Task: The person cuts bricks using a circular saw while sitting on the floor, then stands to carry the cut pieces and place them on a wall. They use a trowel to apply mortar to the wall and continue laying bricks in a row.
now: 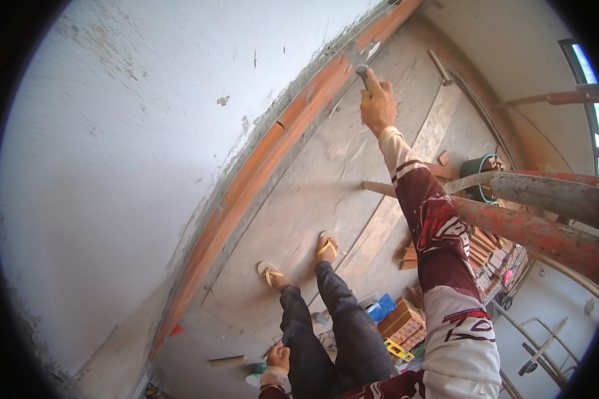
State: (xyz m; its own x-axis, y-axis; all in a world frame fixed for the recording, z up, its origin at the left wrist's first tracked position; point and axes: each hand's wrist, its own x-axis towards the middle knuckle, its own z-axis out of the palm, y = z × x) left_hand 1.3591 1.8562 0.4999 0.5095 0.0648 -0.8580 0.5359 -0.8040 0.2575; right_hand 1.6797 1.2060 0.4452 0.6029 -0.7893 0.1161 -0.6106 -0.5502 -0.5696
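My right hand reaches far forward, its fingers wrapped round the dark handle of a putty knife. The flat blade, slightly blurred, lies against the strip of orange-brown tiles along the foot of the white wall. Grey mortar lines the joint between tiles and wall. Low in the picture, beside my left leg, my left hand hangs with curled fingers; whether anything is inside them is hidden.
Red and grey scaffold pipes cross on the right, near a green bucket. Stacked tiles, a yellow spirit level and a blue bag lie behind my legs. My sandalled feet stand on the dusty floor.
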